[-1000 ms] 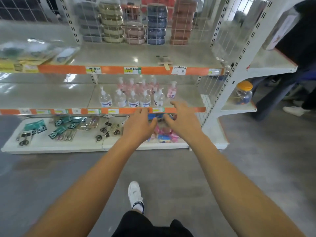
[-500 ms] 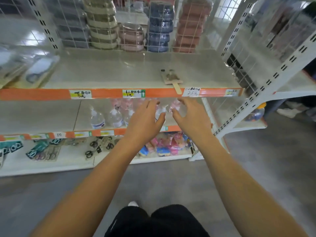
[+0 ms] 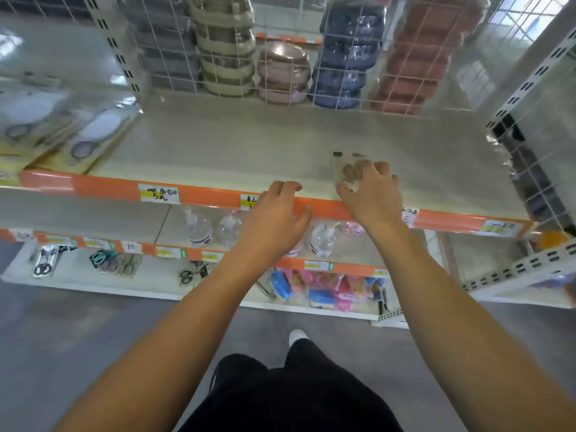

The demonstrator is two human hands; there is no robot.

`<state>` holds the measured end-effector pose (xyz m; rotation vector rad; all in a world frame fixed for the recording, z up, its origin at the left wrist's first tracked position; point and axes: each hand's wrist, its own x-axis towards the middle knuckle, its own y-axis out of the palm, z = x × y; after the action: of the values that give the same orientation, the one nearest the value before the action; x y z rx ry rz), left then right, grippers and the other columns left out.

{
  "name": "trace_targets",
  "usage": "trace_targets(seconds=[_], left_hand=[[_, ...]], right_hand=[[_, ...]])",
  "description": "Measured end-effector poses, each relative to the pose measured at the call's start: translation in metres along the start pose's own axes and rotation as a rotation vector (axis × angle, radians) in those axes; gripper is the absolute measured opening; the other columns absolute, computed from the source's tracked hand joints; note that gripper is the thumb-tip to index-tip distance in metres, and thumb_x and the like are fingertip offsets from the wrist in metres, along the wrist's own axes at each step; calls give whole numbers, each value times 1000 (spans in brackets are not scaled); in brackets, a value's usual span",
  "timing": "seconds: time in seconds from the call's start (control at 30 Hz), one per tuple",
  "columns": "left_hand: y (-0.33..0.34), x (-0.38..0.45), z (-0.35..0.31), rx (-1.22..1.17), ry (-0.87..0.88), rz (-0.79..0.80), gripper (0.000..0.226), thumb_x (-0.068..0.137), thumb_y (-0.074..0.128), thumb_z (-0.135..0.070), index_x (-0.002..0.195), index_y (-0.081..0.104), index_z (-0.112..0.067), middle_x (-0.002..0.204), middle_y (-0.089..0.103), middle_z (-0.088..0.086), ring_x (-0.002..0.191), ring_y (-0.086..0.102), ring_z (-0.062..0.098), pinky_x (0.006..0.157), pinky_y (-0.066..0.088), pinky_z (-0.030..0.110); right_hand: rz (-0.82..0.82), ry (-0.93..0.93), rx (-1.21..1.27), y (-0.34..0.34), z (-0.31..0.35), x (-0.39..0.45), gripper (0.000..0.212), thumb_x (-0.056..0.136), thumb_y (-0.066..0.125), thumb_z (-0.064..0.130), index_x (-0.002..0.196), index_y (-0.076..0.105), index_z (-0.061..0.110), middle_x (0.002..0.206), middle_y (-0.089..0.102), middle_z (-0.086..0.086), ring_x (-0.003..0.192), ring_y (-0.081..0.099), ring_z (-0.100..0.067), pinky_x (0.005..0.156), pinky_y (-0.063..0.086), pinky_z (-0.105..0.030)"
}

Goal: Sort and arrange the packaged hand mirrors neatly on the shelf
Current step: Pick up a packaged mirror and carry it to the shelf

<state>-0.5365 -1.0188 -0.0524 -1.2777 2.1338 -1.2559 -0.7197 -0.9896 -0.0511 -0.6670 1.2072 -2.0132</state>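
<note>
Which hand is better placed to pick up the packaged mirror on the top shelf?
Right. The right hand is already over the packaged mirror, fingers curled at its clear wrap. The left hand sits at the orange shelf edge, beside the package and touching none of it.

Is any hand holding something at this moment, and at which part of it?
The right hand curls over the lower part of the packaged hand mirror on the shelf; a firm grip cannot be told. The left hand holds nothing.

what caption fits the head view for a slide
Right hand reaches onto a packaged hand mirror on the shelf.
</note>
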Motion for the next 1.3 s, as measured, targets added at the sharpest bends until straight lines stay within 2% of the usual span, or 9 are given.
trace_targets(seconds=[0.2,0.3,0.4,0.63,0.77,0.87,1.0,1.13,1.3], left_hand=[[15,52,-12,82,-91,-4,44,93,50,-40,132,48,-18,131,49,5,113,52,28,93,44,43],[24,72,-16,122,-109,-13,44,92,50,-39,130,51,-16,127,53,8,111,53,31,91,47,45],[35,83,-13,135,-122,-34,46,88,48,-40,126,54,-15,123,56,10,106,56,34,87,49,46],[54,102,-12,185,-133,-52,51,84,44,-43,122,57,-13,116,60,13,100,59,36,83,51,46],[45,108,-5,249,-140,-136,46,84,48,-40,118,60,-11,112,62,14,97,59,38,77,49,45],[25,101,10,259,-200,-199,43,87,52,-38,121,58,-12,116,61,13,100,58,38,78,48,45],[-8,66,46,287,-366,-330,40,88,55,-37,120,58,-14,119,60,11,105,55,37,85,46,45],[-44,10,87,323,-536,-448,38,87,55,-36,117,60,-13,115,61,11,101,56,37,81,45,43],[-80,-78,130,326,-786,-508,40,88,49,-41,118,58,-16,115,60,7,104,57,33,82,45,44]], right_hand=[[177,2,-118,20,-6,51,79,77,60,70,138,41,22,139,39,-13,125,39,-42,100,38,-48],[254,1,-211,24,-2,68,83,75,61,73,139,38,24,140,38,-14,126,35,-42,99,36,-48],[221,-31,-209,28,-4,69,91,72,61,75,138,37,19,136,40,-17,122,39,-40,96,38,-46],[249,-137,-200,19,-18,74,69,76,62,65,126,48,20,120,48,-14,111,43,-36,82,38,-42],[263,-185,-77,11,-10,80,69,75,62,64,129,45,24,120,47,-11,111,43,-35,88,41,-44],[238,-292,-10,16,19,78,62,74,66,55,125,47,24,119,46,-10,108,43,-34,84,38,-41],[284,-462,23,35,77,60,67,73,69,53,129,47,24,123,44,-11,105,48,-38,90,44,-43],[359,-673,46,61,139,26,70,72,64,64,129,49,25,123,48,-10,105,51,-36,89,46,-46],[517,-894,65,94,216,-45,69,71,69,56,125,47,20,127,44,-8,112,44,-34,92,44,-45]])
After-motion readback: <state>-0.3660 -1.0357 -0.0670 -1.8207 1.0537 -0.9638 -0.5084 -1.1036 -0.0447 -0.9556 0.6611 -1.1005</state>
